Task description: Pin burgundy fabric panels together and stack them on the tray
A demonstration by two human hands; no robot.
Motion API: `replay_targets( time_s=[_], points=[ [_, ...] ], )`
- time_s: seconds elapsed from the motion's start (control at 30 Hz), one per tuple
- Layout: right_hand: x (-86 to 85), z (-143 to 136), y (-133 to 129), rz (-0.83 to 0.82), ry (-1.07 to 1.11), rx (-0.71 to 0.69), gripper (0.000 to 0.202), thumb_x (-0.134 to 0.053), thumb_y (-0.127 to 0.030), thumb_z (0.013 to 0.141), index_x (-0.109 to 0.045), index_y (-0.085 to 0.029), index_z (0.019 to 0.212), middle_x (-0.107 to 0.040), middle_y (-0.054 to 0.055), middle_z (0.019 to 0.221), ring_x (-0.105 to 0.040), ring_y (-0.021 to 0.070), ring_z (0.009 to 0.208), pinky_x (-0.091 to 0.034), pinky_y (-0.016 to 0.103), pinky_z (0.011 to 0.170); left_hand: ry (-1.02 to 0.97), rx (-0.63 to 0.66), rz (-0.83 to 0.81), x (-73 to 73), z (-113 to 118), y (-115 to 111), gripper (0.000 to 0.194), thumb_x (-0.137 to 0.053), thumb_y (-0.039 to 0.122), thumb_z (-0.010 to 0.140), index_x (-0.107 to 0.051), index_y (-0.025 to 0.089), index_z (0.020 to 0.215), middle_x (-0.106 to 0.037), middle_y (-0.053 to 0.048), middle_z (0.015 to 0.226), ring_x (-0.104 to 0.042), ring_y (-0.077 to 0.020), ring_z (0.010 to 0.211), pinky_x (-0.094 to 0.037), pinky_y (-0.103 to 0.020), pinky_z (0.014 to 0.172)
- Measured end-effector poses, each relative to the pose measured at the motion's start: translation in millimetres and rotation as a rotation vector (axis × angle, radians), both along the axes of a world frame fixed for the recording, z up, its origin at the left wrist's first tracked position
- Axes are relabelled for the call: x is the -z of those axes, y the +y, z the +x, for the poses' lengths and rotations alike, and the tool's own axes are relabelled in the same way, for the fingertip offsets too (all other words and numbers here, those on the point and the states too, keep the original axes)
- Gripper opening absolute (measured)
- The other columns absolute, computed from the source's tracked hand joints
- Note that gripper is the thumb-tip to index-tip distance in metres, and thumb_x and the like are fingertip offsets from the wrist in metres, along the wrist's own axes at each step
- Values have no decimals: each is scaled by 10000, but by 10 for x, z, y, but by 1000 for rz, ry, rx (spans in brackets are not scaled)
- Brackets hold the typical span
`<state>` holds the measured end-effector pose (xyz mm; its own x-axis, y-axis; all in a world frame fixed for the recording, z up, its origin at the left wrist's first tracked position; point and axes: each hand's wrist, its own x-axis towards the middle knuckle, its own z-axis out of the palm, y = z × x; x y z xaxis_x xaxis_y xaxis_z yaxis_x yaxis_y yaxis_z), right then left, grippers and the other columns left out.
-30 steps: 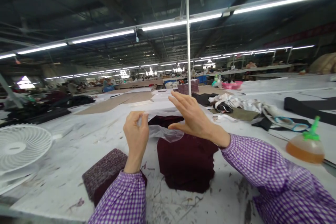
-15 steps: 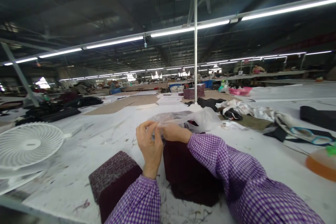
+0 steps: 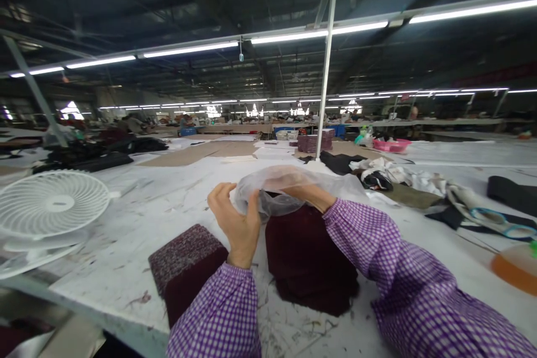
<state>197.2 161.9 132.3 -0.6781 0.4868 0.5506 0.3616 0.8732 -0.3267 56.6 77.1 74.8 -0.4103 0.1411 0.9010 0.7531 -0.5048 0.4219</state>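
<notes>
"Across the far end of the maroon cloth (image 3: 310, 268) on the desk (image 3: 117, 274), is that where the clear plastic (image 3: 335, 184) lies?"

"Yes. From your left hand (image 3: 237, 224) it lies to the right and far; from there it spreads over your right hand (image 3: 300, 182) and on beyond your wrist. Its long axis goes left to right."

"Which of my hands is nearer to it?"

"Your right: the plastic drapes over its fingers, so you cannot tell whether they pinch anything. Your left stands open at the left edge, thumb and fingers well apart — it has no clear hold, though the thumb tip touches the plastic or sits just beside it."

"And which way does the plastic point?"

"Its loose end points right. A raised gap, by the look of it an opening, faces near, toward you, between your two hands."

"The cloth?"

"Just near of that gap, its longer axis running near to far, the near end leaning right. The folded patterned cloth (image 3: 187, 251) lies apart, to the left — beside your left sleeve (image 3: 220, 313)."
</notes>
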Motion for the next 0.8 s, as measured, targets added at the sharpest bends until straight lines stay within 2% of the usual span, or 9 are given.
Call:
replay_targets(
  time_s=[0.13, 0.23, 0.3, 0.4, 0.5, 0.57, 0.67, 0.73, 0.8],
  points=[
    [-173, 16, -443, -313, 120, -98, 123, -515, -310, 842, -535, -191, 864, -582, -10, 697, -560, 111, 612, -481, 230, 550, 171, -58, 72, -61, 78, -171, 509, -650, 509, 751, -454, 207, 1110, -472, -116, 1088, -465, -269, 1071, -404, -449, 933],
    [-280, 46, -754, -587, 256, -234, 182, -633, -289, 776, -514, -169, 843, -554, -30, 692, -530, 75, 584, -447, 194, 533, 251, -27, 52, -92, 134, -239, 623, -634, 552, 748, -416, 208, 1219, -462, -144, 1172, -452, -289, 1126, -400, -458, 945],
    [-353, 68, -890, -593, 251, -279, 182, -646, -279, 777, -518, -164, 835, -553, -32, 693, -532, 71, 593, -450, 195, 551, 317, 36, 39, -84, 140, -236, 557, -607, 507, 786, -437, 201, 1220, -497, -145, 1181, -473, -284, 1116, -400, -454, 941],
    [-488, 107, -1001, -288, 226, -235, 146, -576, -306, 850, -554, -163, 872, -583, -1, 731, -568, 103, 660, -487, 254, 632, 311, 152, 35, -29, 100, -181, 252, -476, 353, 887, -550, 189, 1065, -602, -105, 1052, -539, -242, 1019, -416, -415, 910],
    [-597, 148, -1009, 237, 212, -27, 276, -545, -391, 880, -575, -173, 1046, -616, 102, 1055, -577, 207, 1003, -461, 403, 881, -118, 183, 1, 33, 18, -100, 248, -409, 328, 920, -594, 185, 1002, -646, -81, 977, -581, -216, 971, -441, -362, 886],
    [-565, 150, -933, 470, 41, 104, 592, -626, -502, 799, -484, -166, 1265, -468, 161, 1347, -404, 304, 1266, -316, 508, 1043, -454, 224, -4, 55, -43, -41, 276, -432, 351, 906, -588, 177, 1053, -653, -85, 993, -598, -210, 971, -457, -342, 883],
    [-279, 66, -706, 541, -357, 227, 1067, -703, -640, 635, -258, -115, 1450, -292, 214, 1478, -239, 401, 1353, -181, 580, 1093, -756, 432, 38, 63, -116, 45, 292, -456, 312, 868, -563, 173, 1100, -658, -65, 941, -631, -182, 849, -500, -335, 825],
    [12, -39, -534, 501, -509, 313, 1131, -696, -668, 615, -214, -105, 1470, -303, 225, 1470, -287, 412, 1324, -207, 580, 1077, -889, 514, 68, 70, -151, 93, 289, -476, 262, 833, -570, 179, 1094, -653, -39, 912, -627, -156, 790, -507, -321, 803],
    [292, -155, -396, 457, -559, 419, 1097, -694, -648, 635, -242, -88, 1462, -351, 235, 1437, -385, 400, 1251, -267, 560, 1049, -974, 509, 71, 89, -179, 133, 268, -509, 219, 794, -601, 183, 1044, -649, -18, 908, -612, -139, 812, -489, -298, 827]
  ],
)
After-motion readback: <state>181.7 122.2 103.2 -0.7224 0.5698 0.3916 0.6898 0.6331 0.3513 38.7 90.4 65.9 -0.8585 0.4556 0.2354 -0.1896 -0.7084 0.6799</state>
